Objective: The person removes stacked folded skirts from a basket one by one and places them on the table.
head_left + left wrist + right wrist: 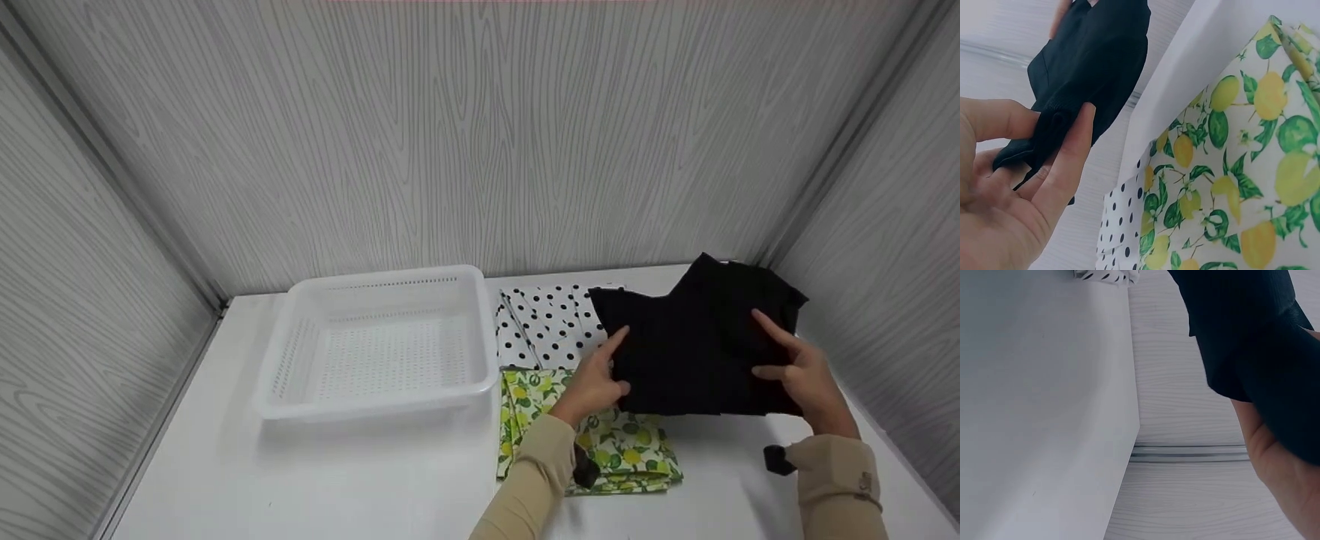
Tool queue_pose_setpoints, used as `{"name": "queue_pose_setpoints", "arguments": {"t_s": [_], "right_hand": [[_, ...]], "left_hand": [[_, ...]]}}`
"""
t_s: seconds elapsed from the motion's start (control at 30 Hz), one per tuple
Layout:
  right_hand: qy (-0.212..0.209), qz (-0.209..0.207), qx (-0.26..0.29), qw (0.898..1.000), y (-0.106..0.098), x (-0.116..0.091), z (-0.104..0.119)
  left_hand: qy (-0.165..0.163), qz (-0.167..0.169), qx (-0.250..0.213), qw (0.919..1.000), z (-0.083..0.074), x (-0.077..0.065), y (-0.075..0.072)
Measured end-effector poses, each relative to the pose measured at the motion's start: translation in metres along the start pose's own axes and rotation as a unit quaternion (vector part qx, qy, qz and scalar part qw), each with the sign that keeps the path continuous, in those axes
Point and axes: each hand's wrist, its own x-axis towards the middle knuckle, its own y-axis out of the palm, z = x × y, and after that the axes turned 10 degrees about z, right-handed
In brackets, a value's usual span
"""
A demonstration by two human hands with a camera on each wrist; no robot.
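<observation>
A folded black cloth [690,352] is held up over the right side of the table, spread between both hands. My left hand [596,382] pinches its left edge; in the left wrist view the thumb and fingers [1075,138] close on layered folds of the fabric. At the opposite edge, my right hand [802,371] grips the cloth, thumb and index finger showing on the near face. The right wrist view has the black fabric [1235,320] covering most of those fingers. Beneath the left forearm lies a folded lemon-print cloth [634,446], with a folded black-dotted white cloth [555,319] behind it.
A white plastic basket [491,345] with perforated walls stands left of the cloths, its inside bare. Grey wood-grain panels [450,135] enclose the white table [360,480] at the back and both sides.
</observation>
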Motion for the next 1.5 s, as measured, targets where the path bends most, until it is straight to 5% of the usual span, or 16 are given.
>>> {"name": "queue_pose_setpoints", "arguments": {"t_s": [0.43,0.7,1.2,1.5], "right_hand": [[-0.004,-0.022,0.006,1.0,-0.012,-0.007,-0.009],[-0.001,-0.057,-0.002,0.998,-0.02,-0.01,-0.018],[0.043,-0.059,0.011,0.997,-0.031,-0.018,-0.031],[0.121,-0.058,-0.026,0.991,-0.029,-0.014,-0.059]], "left_hand": [[0.034,-0.007,0.07,0.997,0.001,0.018,0.018],[-0.006,-0.02,0.091,0.9956,0.001,0.031,0.035],[-0.017,0.001,0.085,0.9963,0.004,0.043,0.054],[-0.11,0.064,0.061,0.99,0.018,0.036,0.075]]}}
